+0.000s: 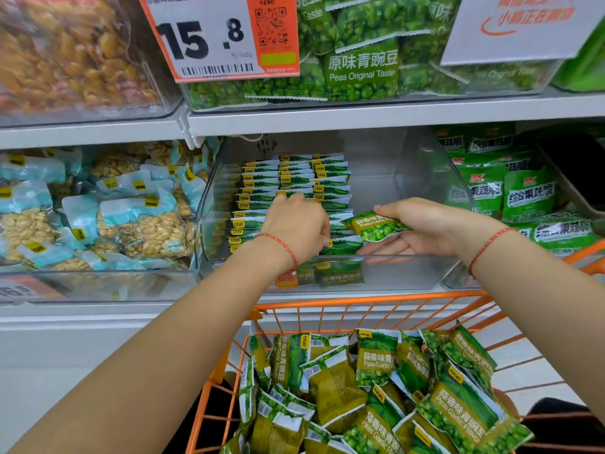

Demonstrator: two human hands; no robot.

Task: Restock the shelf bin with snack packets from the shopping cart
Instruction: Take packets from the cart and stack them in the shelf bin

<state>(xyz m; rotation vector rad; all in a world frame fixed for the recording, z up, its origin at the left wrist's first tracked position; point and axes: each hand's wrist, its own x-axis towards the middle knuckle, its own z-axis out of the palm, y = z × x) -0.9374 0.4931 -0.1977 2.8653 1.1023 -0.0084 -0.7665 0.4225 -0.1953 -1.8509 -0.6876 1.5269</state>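
The right hand [422,224] pinches a "Peas Garlic Flavor" packet [375,226] over the clear shelf bin [435,191]. The left hand [296,221] curls onto the stacked packets [294,178] inside. More lie in the orange cart [327,309].

A clear plastic shelf bin [435,178] holds green snack packets standing on edge in neat rows [294,181] along its left side. One green pea packet [373,226] lies tilted above them. More packets [376,394] lie jumbled in the orange shopping cart [360,301] below.
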